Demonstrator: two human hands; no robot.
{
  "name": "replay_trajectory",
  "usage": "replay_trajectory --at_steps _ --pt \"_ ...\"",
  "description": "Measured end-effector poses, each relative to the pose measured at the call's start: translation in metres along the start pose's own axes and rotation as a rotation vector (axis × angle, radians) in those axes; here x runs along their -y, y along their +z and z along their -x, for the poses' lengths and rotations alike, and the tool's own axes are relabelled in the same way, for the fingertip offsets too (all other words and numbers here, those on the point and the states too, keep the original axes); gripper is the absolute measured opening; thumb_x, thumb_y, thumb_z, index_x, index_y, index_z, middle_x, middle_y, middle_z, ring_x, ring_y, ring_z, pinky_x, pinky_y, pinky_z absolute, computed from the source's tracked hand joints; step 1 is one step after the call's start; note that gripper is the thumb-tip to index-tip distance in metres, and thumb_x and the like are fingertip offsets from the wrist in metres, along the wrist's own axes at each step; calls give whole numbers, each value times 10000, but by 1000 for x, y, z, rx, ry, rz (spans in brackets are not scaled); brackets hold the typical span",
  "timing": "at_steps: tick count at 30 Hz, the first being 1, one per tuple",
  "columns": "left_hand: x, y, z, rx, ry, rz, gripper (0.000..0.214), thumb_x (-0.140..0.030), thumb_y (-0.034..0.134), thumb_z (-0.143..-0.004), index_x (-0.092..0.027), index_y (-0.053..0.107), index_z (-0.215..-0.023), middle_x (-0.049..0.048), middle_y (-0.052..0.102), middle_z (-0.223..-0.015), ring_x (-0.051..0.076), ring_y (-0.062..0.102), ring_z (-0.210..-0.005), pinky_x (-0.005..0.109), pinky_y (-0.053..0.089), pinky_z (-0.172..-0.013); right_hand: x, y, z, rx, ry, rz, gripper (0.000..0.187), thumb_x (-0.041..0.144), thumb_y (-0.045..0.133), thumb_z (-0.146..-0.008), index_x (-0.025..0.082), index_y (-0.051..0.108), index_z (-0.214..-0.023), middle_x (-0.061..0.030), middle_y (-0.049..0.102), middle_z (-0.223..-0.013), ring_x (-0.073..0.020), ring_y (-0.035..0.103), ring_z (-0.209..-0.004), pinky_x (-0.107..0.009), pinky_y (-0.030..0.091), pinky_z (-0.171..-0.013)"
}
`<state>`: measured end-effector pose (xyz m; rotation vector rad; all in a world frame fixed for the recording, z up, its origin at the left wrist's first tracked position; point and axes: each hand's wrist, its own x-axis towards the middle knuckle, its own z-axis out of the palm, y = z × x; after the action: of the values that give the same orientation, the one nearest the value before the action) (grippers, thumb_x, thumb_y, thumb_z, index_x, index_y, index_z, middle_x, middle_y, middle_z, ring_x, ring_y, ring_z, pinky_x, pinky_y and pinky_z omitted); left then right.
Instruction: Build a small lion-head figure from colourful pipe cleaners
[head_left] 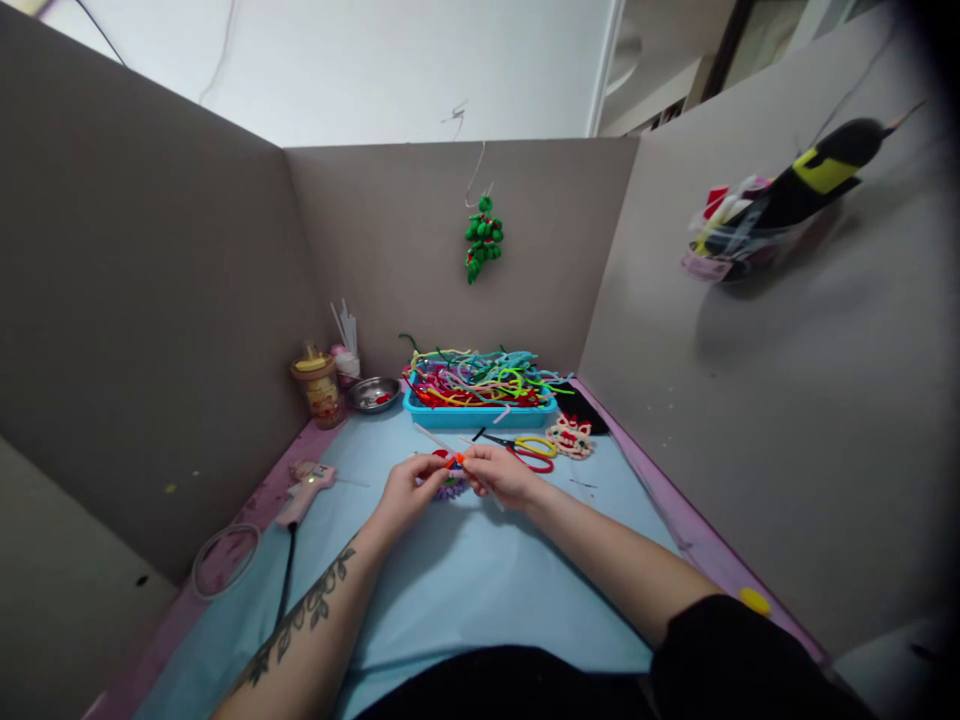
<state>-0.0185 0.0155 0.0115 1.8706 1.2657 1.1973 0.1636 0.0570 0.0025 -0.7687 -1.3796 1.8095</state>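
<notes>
My left hand (414, 487) and my right hand (501, 476) meet over the middle of the table. Both are closed in a pinch on a small orange piece of pipe cleaner (455, 460). A pale thin strip sticks out under my right fingers; I cannot make out what it is. Just below the fingers is a purple fringed piece (451, 489), partly hidden by the hands. Scissors (535, 449) with one yellow and one red handle loop lie right beyond my right hand. A cream and red pipe-cleaner figure (573, 437) rests beside them.
A blue tray (480, 416) heaped with coloured pipe cleaners stands at the back, near a metal bowl (373, 394) and a cup (320, 392). On the left lies a pink glue gun (307, 490) with its cord. Grey panels (390, 250) enclose the table; a green ornament (484, 238) hangs there.
</notes>
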Motion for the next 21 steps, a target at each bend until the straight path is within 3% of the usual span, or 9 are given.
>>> replay_trajectory --at_steps 9,15,21 --pt "-10 3 1 51 -79 122 303 -379 635 -751 -120 708 -888 81 709 -804 179 618 -726 256 453 -640 0 7 4 -245 -265 529 178 326 567 -774 169 518 -708 52 495 -542 -87 440 -475 -207 331 -470" --pt "-10 5 1 50 -97 175 330 -414 657 -725 -116 712 -856 61 692 -755 168 603 -692 252 452 -617 -4 7 7 -398 -570 984 109 203 525 -818 172 528 -713 -1 539 -706 -132 505 -683 -230 373 -610" --pt "-11 7 0 56 -136 308 305 -380 689 -706 -118 717 -861 67 705 -789 172 617 -719 262 462 -674 -7 8 14 -497 -800 1479 151 203 456 -893 163 556 -789 -50 575 -764 -158 531 -695 -250 359 -612"
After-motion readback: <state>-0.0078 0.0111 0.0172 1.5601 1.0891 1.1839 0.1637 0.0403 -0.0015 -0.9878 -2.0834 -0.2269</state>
